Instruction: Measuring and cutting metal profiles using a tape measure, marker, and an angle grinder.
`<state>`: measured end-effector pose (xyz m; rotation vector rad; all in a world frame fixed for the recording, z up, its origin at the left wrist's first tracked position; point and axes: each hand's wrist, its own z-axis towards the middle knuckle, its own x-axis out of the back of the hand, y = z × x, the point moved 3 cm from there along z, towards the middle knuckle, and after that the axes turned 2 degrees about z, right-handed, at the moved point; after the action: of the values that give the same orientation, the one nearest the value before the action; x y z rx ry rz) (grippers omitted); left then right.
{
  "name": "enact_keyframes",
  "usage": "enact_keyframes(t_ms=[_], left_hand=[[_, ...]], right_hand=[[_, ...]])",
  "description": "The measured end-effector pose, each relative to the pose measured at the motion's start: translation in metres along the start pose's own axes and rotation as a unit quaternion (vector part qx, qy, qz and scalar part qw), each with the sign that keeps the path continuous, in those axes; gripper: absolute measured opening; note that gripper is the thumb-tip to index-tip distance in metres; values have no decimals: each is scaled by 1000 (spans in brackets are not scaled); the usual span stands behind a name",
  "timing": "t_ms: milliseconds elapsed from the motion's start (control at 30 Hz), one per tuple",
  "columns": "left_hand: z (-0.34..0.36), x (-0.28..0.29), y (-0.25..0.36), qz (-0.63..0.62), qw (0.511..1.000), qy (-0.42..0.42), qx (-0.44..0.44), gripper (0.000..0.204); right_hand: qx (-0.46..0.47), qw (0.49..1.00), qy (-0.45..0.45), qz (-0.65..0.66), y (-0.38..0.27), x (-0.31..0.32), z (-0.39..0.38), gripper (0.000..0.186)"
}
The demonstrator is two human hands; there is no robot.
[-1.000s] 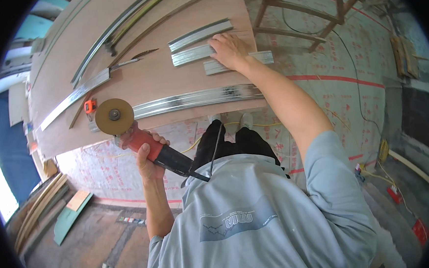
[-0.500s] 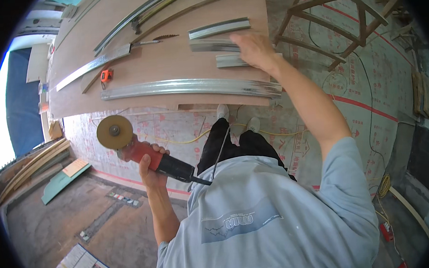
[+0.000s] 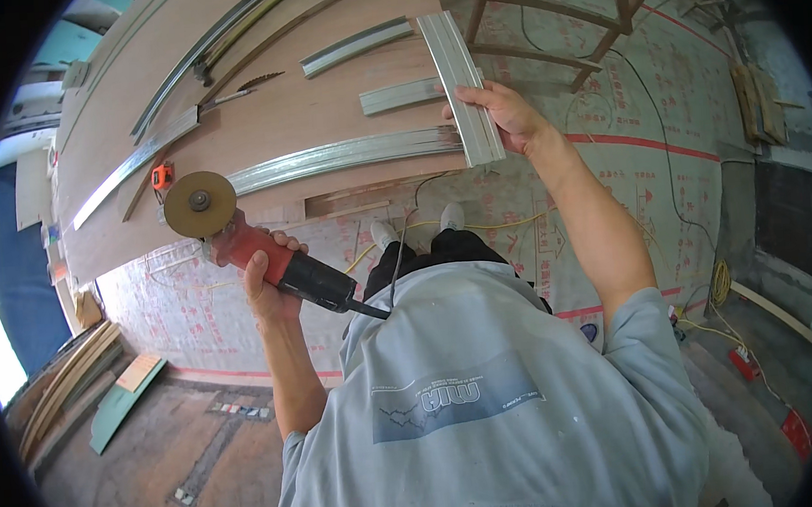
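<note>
My left hand (image 3: 270,282) grips a red and black angle grinder (image 3: 267,255) with a yellowish cutting disc (image 3: 199,203), held just below the front edge of a plywood worktop (image 3: 259,123). My right hand (image 3: 507,117) holds a short galvanized metal channel piece (image 3: 460,83), lifted over the right end of the board and lying across it. Below it a long curved metal track (image 3: 344,155) rests along the board's front edge. Two shorter channel pieces (image 3: 356,47) lie farther back.
More curved metal strips (image 3: 140,158), a hand saw (image 3: 229,92) and a small orange tape measure (image 3: 161,175) lie on the board. A wooden frame (image 3: 587,19) stands at the back right. Cables (image 3: 714,281) run over the printed floor covering. Boards (image 3: 61,395) are stacked at the left.
My right hand has picked a short channel piece off the board and turned it crosswise. The grinder has stayed in my left hand, low beside the board's edge.
</note>
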<state>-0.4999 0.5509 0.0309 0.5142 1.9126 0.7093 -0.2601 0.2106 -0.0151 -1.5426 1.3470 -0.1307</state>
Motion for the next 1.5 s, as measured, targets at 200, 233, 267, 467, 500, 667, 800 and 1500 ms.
enact_keyframes(t_ms=[200, 233, 267, 467, 500, 667, 800, 1500], left_hand=[[5, 15, 13, -6, 1000, -7, 8, 44], [5, 20, 17, -7, 1000, -8, 2, 44], [3, 25, 18, -7, 1000, 8, 8, 43], [-18, 56, 33, 2, 998, 60, 0, 46], [-20, 59, 35, 1, 998, 60, -1, 46], [-47, 81, 51, 16, 993, 104, -55, 46], [-57, 92, 49, 2, 987, 150, -56, 46], [-10, 94, 34, -25, 998, 55, 15, 42]], right_hand=[[90, 944, 62, -313, 3, -13, 27, 40], [94, 943, 58, -315, 7, -15, 41, 40], [130, 843, 107, -511, 8, -18, 51, 44], [101, 563, 77, -817, 4, -16, 141, 56], [116, 576, 75, -806, 6, -6, 152, 57], [100, 616, 82, -777, 2, -21, 184, 62], [112, 730, 192, -647, 2, -44, 235, 59], [229, 577, 51, -782, 65, -43, 38, 60]])
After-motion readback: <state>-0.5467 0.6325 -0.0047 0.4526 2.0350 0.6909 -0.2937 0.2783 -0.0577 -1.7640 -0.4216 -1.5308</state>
